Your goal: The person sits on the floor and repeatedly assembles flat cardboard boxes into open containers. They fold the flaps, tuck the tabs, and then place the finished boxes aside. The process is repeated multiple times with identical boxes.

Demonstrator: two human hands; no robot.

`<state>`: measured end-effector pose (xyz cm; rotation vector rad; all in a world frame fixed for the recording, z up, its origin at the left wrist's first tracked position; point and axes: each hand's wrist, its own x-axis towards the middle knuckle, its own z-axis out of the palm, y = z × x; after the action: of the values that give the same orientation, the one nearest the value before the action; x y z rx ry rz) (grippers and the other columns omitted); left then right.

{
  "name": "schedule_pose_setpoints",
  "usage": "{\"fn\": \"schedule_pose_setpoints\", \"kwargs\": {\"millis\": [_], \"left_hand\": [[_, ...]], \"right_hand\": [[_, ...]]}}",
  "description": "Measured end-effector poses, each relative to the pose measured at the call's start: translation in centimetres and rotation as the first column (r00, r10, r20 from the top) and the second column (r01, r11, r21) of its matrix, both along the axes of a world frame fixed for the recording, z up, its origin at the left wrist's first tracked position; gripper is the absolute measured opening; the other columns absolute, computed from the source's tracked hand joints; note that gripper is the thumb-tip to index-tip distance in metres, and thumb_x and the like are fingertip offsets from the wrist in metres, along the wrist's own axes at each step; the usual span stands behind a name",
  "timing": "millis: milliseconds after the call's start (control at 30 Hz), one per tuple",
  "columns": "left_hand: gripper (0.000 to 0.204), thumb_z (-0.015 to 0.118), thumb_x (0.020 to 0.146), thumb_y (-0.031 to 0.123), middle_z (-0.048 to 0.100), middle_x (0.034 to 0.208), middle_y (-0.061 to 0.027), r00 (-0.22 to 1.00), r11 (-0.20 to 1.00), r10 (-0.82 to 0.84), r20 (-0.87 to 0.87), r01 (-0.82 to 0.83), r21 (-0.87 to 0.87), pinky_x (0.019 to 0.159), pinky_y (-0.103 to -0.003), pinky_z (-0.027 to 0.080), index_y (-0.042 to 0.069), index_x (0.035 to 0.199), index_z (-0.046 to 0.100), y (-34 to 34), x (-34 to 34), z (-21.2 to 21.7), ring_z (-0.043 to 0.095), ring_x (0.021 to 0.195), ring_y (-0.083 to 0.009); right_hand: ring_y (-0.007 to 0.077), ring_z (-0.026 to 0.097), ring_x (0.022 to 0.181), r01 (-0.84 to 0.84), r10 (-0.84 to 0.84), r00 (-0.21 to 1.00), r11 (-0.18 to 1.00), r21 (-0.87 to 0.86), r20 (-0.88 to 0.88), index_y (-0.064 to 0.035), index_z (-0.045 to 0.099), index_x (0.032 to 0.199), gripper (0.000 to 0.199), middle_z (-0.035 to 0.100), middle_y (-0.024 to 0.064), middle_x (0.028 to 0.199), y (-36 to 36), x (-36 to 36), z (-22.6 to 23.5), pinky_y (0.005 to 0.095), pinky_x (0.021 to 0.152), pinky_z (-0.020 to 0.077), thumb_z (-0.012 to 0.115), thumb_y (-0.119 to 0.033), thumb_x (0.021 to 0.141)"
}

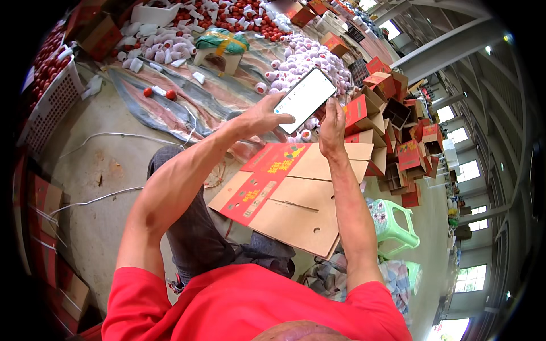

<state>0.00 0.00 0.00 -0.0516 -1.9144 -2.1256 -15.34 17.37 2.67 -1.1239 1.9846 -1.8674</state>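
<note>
A large hall is roofed over by steel beams (449, 42), and bright windows (470, 278) are set into its wall along the right. Part of the concrete floor (108, 170) is covered by a striped ground sheet (187, 105). A tumbled pile of red and brown cartons (410, 156) is stacked at the right. At the top, a heap of fruit in pale foam nets (313, 57) is spread on the sheet, and bare red fruit (267, 28) is strewn beyond it. A flattened carton (307, 190), red and brown with yellow print, is laid over the lap of the seated person, whose red shirt (250, 295) is seen below. At the far left, a white perforated crate (54, 102) is filled with more red fruit. A light green plastic stool (395, 227) is seen to the right of the right forearm. A green bundle (219, 41) is carried by a small whitish stool (230, 64). The left hand (263, 117) is closed around the lower left edge of a smartphone (304, 102), its thumb laid over the lit screen. The right hand (332, 128) is raised at the phone's right edge, fingers close together; whether the phone is gripped by it cannot be told. The phone is held tilted above the carton's far edge.
</note>
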Motion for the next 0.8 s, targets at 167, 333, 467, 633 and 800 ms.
{"fn": "schedule_pose_setpoints", "kwargs": {"millis": [167,333,467,633,800], "left_hand": [[0.058,0.069,0.101,0.014,0.067,0.124,-0.0144,0.983,0.99,-0.142,-0.114,0.142,-0.01,0.072,-0.04,0.066,0.002,0.152,0.044,-6.0,-3.4,3.8,0.075,0.091,-0.027],[0.064,0.051,0.111,0.038,0.067,0.136,-0.0133,0.92,0.903,-0.349,-0.175,0.381,0.199,0.081,-0.04,0.064,0.006,0.163,0.034,-0.9,1.0,-0.3,0.074,0.11,-0.0282],[0.064,0.052,0.11,0.045,0.068,0.128,-0.0108,0.846,0.856,-0.491,-0.206,0.513,0.065,0.095,-0.034,0.059,0.008,0.161,0.04,-0.7,-1.6,-1.1,0.071,0.113,-0.0214],[0.059,0.057,0.109,0.045,0.073,0.121,-0.019,0.907,0.904,-0.363,-0.211,0.398,0.157,0.09,-0.046,0.06,0.006,0.152,0.046,0.4,-0.2,0.8,0.075,0.105,-0.0314],[0.055,0.06,0.108,0.04,0.073,0.118,-0.0176,0.933,0.939,-0.325,-0.157,0.338,0.065,0.089,-0.045,0.061,0.006,0.15,0.049,0.7,-0.4,0.5,0.074,0.103,-0.0295]], "right_hand": [[0.0112,0.064,0.09,0.146,-0.2,0.969,0.935,-0.323,-0.142,-0.0032,0.066,0.111,0.034,0.068,0.0013,0.102,-5.3,-3.4,2.1,0.0309,0.085,0.0542,0.049,-0.032,0.114],[0.0155,0.059,0.104,0.122,-0.132,0.99,0.982,-0.147,-0.059,-0.0017,0.063,0.123,0.036,0.066,0.0048,0.113,1.9,1.8,2.2,0.0357,0.091,0.0505,0.051,-0.034,0.113],[0.0242,0.065,0.122,0.157,-0.133,0.985,0.953,-0.258,0.11,0.0008,0.059,0.139,0.045,0.069,0.0122,0.129,10.1,-0.7,4.8,0.0423,0.105,0.0542,0.051,-0.034,0.113],[0.0238,0.062,0.11,0.502,-0.473,0.865,0.801,-0.327,0.17,0.0011,0.058,0.134,0.04,0.066,0.012,0.125,27.3,-3.9,9.3,0.0438,0.097,0.0528,0.047,-0.032,0.113],[0.0401,0.059,0.127,0.794,-0.804,0.584,0.538,-0.284,0.111,0.0085,0.042,0.15,0.052,0.055,0.028,0.143,36.0,2.7,8.3,0.0546,0.11,0.0507,0.04,-0.028,0.113]]}}
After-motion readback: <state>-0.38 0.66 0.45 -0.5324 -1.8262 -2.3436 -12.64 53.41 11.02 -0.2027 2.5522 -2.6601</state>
